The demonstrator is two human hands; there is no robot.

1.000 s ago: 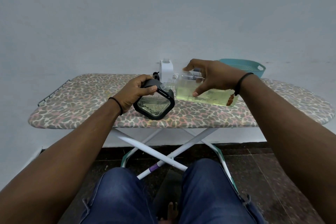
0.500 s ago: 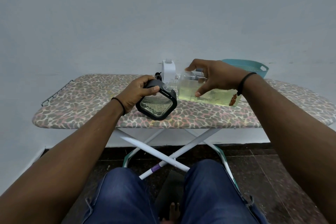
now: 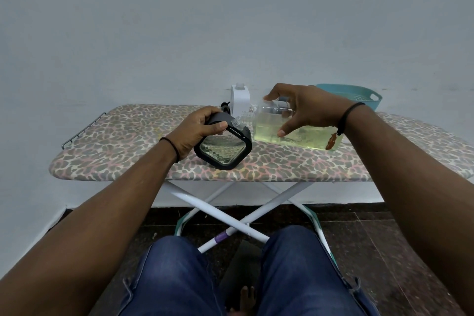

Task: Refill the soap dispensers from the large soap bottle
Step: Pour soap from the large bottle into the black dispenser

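Observation:
My left hand (image 3: pixel 197 130) grips a black-framed glass soap dispenser (image 3: pixel 222 147), tilted over the board with its open threaded neck pointing up and right. My right hand (image 3: pixel 302 108) holds the large clear soap bottle (image 3: pixel 295 129) on its side, fingers over the top and thumb on its front. Pale yellow soap lies along the bottle's lower side. The bottle's mouth is level with the dispenser's neck and just right of it. A white dispenser (image 3: pixel 239 100) stands behind them, partly hidden.
Everything sits above a leopard-print ironing board (image 3: pixel 123 146) on crossed white legs. A teal basket (image 3: pixel 355 96) stands at the back right. A small black part (image 3: pixel 225 106) lies beside the white dispenser. My knees are below the board, and a plain wall rises behind it.
The large bottle's mouth has edged slightly away from the dispenser's neck, which now shows clearly. Both hands keep their hold and have barely shifted.

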